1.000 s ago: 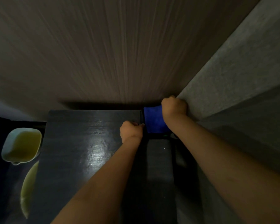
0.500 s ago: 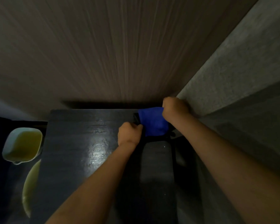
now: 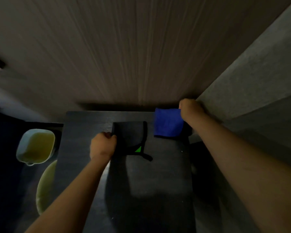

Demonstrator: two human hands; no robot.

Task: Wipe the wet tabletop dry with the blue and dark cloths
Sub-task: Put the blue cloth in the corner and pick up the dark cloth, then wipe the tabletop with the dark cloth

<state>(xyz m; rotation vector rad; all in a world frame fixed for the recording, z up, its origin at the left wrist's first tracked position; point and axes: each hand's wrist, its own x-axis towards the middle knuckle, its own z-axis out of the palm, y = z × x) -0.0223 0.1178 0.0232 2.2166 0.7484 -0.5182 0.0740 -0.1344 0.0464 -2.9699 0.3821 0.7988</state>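
Observation:
A dark tabletop (image 3: 149, 179) runs away from me toward a wood-grain wall. A dark cloth (image 3: 129, 137) with a black trim and a small green patch lies flat on its far middle. My left hand (image 3: 102, 145) grips that cloth's left edge in a fist. A folded blue cloth (image 3: 168, 122) lies at the table's far right corner. My right hand (image 3: 190, 110) pinches its upper right corner, close against the grey wall.
A pale tub (image 3: 35, 146) holding yellowish liquid stands left of the table, with a pale curved object (image 3: 44, 187) below it. The wood-grain wall (image 3: 124, 56) closes the far side and a grey textured wall (image 3: 252, 91) the right side.
My left hand has pulled the dark cloth leftward, away from the blue cloth, so the two lie side by side. The right hand has stayed at the far right corner.

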